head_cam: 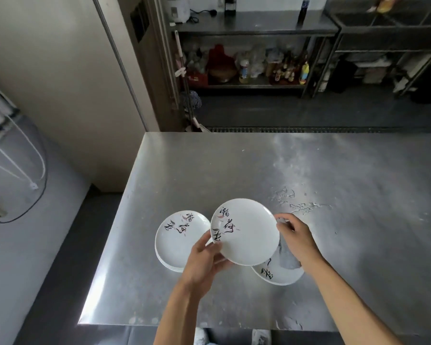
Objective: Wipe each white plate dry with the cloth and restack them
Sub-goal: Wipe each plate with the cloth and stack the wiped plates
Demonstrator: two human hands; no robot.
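I hold a white plate (246,235) with black and red brush lettering, tilted above the steel table (234,170). My left hand (204,260) grips its lower left rim, thumb on top. My right hand (294,235) is at the plate's right rim, its fingers curled round a pale cloth (288,258) that hangs behind and below the plate. A stack of like plates (177,242) sits on the table just left of the held one. Another plate (276,276) lies under my right wrist, partly covered by the cloth.
Water drops and smears (296,202) lie on the table to the right of the plates. The table's left edge (115,220) drops to a dark floor. Beyond the table stand steel shelves (254,58) with bottles and jars.
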